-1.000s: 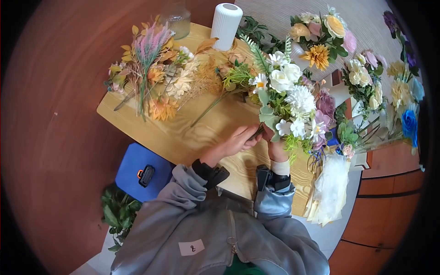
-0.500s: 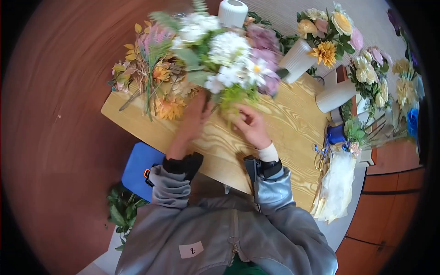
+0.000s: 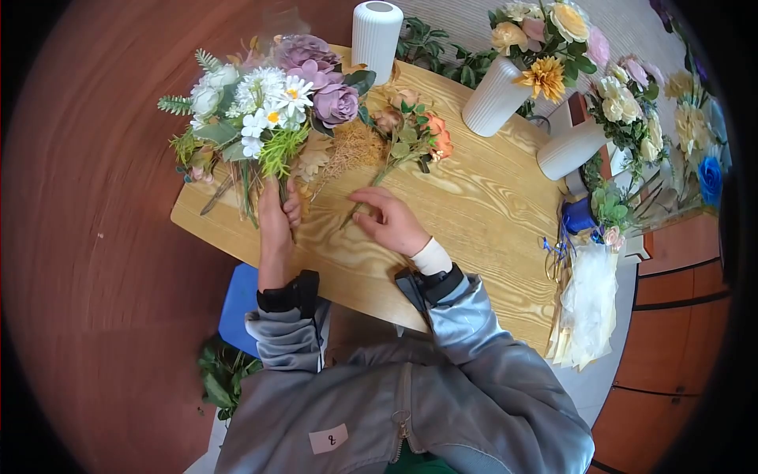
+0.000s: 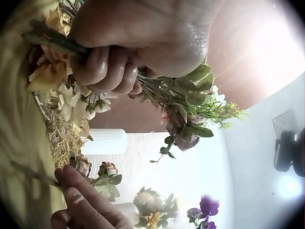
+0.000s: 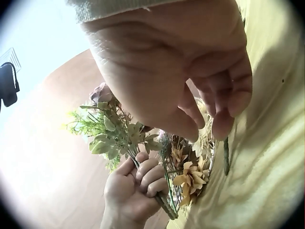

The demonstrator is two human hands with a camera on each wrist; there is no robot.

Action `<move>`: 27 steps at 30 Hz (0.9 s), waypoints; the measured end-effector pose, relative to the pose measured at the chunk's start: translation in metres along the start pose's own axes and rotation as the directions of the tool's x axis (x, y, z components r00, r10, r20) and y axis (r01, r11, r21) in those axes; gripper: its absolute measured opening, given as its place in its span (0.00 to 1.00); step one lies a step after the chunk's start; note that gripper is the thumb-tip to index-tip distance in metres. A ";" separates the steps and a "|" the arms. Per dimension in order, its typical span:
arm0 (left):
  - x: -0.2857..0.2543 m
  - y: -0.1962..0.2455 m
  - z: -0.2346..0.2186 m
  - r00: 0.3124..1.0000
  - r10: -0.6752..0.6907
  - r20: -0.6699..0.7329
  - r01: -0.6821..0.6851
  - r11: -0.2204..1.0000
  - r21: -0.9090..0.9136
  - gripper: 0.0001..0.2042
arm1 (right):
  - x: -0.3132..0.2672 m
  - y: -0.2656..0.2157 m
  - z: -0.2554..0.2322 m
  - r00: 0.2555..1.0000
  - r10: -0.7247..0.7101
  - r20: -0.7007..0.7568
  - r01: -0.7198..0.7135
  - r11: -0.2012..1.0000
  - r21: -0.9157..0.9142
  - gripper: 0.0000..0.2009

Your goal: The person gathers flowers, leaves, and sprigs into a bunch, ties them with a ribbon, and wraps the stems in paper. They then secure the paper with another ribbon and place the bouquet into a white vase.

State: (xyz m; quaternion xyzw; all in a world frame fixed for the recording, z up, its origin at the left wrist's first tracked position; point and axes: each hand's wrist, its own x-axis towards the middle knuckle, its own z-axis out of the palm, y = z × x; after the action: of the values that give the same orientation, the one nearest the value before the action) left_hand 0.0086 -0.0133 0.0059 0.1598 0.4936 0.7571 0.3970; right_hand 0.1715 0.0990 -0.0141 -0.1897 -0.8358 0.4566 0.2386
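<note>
My left hand [image 3: 278,213] grips the stems of a mixed bouquet [image 3: 272,99], holding it upright over the table's left part. White daisies, purple roses, fern and green sprigs make up its head. Toward the middle lies a rose spray [image 3: 407,138] with orange and brownish blooms. Over its stem [image 5: 226,157] hovers my right hand [image 3: 393,225], fingertips right at the stem; a gap shows between thumb and fingers in the right wrist view. Behind the bouquet, dried-looking orange and cream flowers [image 5: 193,179] are partly hidden.
A white ribbed vase [image 3: 373,43] stands at the back. Two more white vases hold flowers, one upright-leaning vase [image 3: 493,99] and another vase [image 3: 572,150] farther right. Blue ribbon [image 3: 579,215] and pale wrapping sheets [image 3: 586,304] lie along the right edge. A blue stool [image 3: 241,308] is below left.
The bouquet has swung from the table's right side to the left, now in my left hand alone. My right hand has left it and moved left to the rose spray's stem.
</note>
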 end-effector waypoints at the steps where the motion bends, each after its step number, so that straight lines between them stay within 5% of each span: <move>1: 0.000 0.000 0.001 1.000 0.001 -0.004 -0.001 1.000 0.020 0.17 | -0.002 -0.001 -0.003 0.999 0.037 0.010 -0.037 0.999 0.011 0.14; 5: 0.003 -0.009 0.003 0.993 -0.080 -0.082 0.083 0.996 0.043 0.19 | -0.009 0.004 -0.010 0.995 0.101 0.012 -0.101 0.994 0.042 0.12; 11: 0.001 -0.007 0.008 0.995 0.010 -0.099 -0.003 0.997 0.078 0.19 | -0.011 0.020 -0.008 0.962 0.268 -0.047 -0.250 0.939 0.237 0.12; 16: 0.007 -0.002 0.001 0.967 0.028 -0.254 0.001 0.994 0.112 0.19 | -0.002 0.015 0.000 0.974 0.225 0.000 -0.217 0.941 0.259 0.12; 19: 0.019 -0.016 0.004 0.978 0.038 -0.206 0.020 0.961 0.274 0.22 | 0.012 0.013 0.013 0.983 0.179 0.044 -0.184 0.937 0.296 0.13; 21: 0.028 -0.027 0.010 0.949 0.265 -0.171 -0.140 0.839 0.526 0.22 | 0.018 0.014 0.020 0.984 0.163 0.070 -0.177 0.924 0.339 0.13; 24: 0.023 -0.023 0.022 0.941 0.322 -0.103 -0.198 0.772 0.604 0.20 | 0.029 0.011 0.028 0.985 0.158 0.072 -0.171 0.949 0.263 0.13; 27: 0.010 -0.001 0.038 0.975 0.194 -0.112 -0.119 0.873 0.473 0.19 | 0.037 0.009 0.034 0.993 0.103 0.052 -0.109 0.982 0.152 0.14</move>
State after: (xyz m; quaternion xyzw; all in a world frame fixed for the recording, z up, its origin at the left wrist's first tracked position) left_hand 0.0267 0.0180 0.0210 0.2298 0.6748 0.6572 0.2448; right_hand 0.1227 0.1008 -0.0292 -0.2049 -0.7915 0.5362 0.2097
